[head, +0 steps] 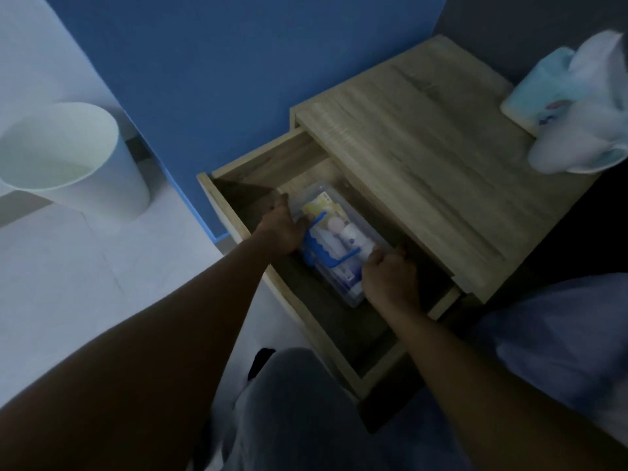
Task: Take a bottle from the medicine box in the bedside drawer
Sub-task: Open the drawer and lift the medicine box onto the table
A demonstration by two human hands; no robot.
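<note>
Clear plastic medicine box with blue handle [334, 246] sits in the open light-wood bedside drawer [238, 212]. Left hand [283, 229] curls against its left side, right hand [390, 278] closed over its near right corner. Step looks like gripping the box, lid probably still on. Next: open it, reach in. White bottle [351, 237] lies inside among packets.

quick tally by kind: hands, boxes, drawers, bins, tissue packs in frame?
Hands: 2, left hand and right hand
Medicine box: 1
Open drawer: 1
White bin: 1
Tissue pack: 1
Total: 6
</note>
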